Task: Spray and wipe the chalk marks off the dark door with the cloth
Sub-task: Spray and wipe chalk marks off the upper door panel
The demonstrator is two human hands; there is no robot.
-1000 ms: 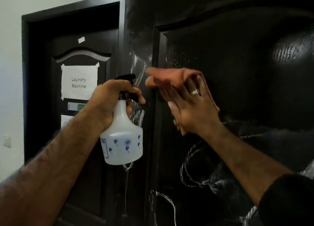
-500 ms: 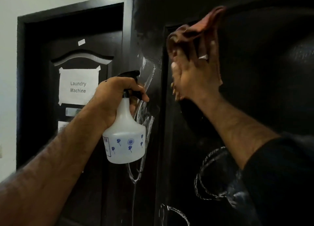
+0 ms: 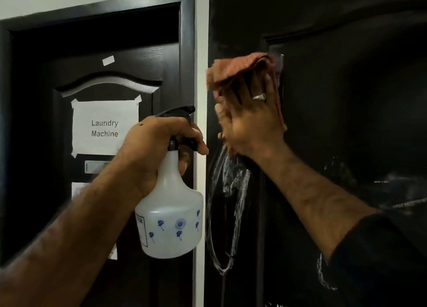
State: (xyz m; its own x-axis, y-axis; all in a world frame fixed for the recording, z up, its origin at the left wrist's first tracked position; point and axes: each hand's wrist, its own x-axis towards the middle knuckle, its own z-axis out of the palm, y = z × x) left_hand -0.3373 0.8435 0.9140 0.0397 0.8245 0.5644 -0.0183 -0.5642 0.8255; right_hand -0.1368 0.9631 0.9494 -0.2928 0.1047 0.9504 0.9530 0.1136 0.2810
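The dark door (image 3: 346, 99) fills the right half of the view. White chalk marks (image 3: 231, 191) run down its left stile, with fainter ones (image 3: 323, 276) lower right. My right hand (image 3: 251, 122) presses a reddish-brown cloth (image 3: 233, 71) flat against the door near its left edge, fingers straight, a ring on one finger. My left hand (image 3: 157, 145) grips the neck of a white spray bottle (image 3: 171, 214) with a black trigger head, held upright just left of the door edge, nozzle toward the door.
A second dark door (image 3: 46, 145) behind on the left carries a taped paper sign (image 3: 105, 127) reading "Laundry Machine". A white wall strip (image 3: 201, 76) separates the two doors.
My right hand with the cloth went up the door, then came back down and left toward the edge. The bottle stayed near the same place in my left hand.
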